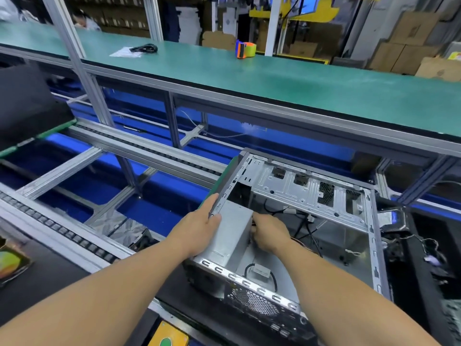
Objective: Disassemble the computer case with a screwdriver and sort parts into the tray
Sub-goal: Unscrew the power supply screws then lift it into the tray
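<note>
An open metal computer case (311,193) lies on its side at the centre right, its side panel off. A grey power supply box (230,233) sits inside at the case's near left corner. My left hand (199,227) grips the left edge of the case beside that box, thumb over the rim. My right hand (268,233) is inside the case, fingers closed against the box's right side where cables (306,228) run out. No screwdriver or tray is visible.
A roller conveyor (74,236) with aluminium rails and blue gaps lies to the left. A green shelf (249,78) above holds a tape dispenser (245,49) and a black cable (144,49). Loose wires and a black panel (429,260) lie right of the case.
</note>
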